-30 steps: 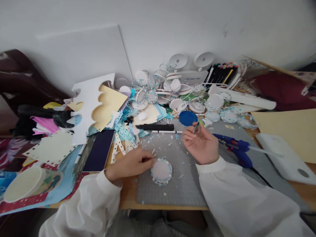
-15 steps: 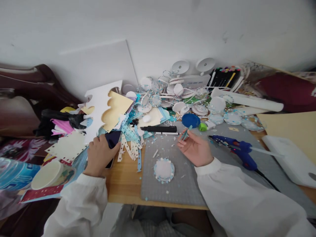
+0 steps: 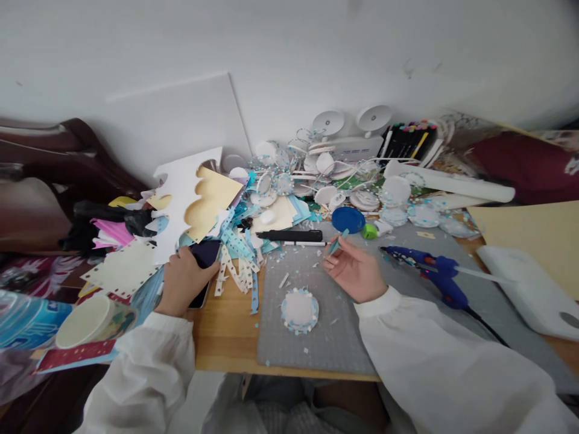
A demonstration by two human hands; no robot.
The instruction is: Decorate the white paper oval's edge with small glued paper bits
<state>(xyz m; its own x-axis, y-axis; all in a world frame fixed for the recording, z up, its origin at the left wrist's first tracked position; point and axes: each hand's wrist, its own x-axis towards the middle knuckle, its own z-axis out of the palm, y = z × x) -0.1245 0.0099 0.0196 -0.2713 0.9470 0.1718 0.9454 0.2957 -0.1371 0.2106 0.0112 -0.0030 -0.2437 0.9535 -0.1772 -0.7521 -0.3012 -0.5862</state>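
My left hand (image 3: pixel 183 280) lies knuckles up, out to the left, fingers curled in a loose grip. My right hand (image 3: pixel 357 271) is palm up, fingertips pinched together, both arms in white sleeves.

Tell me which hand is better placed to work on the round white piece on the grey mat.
Probably the right hand. It hovers over the cutting mat with teal tweezers pinched in its grip, just above the round white piece. The left hand is off the mat, resting on a dark phone.
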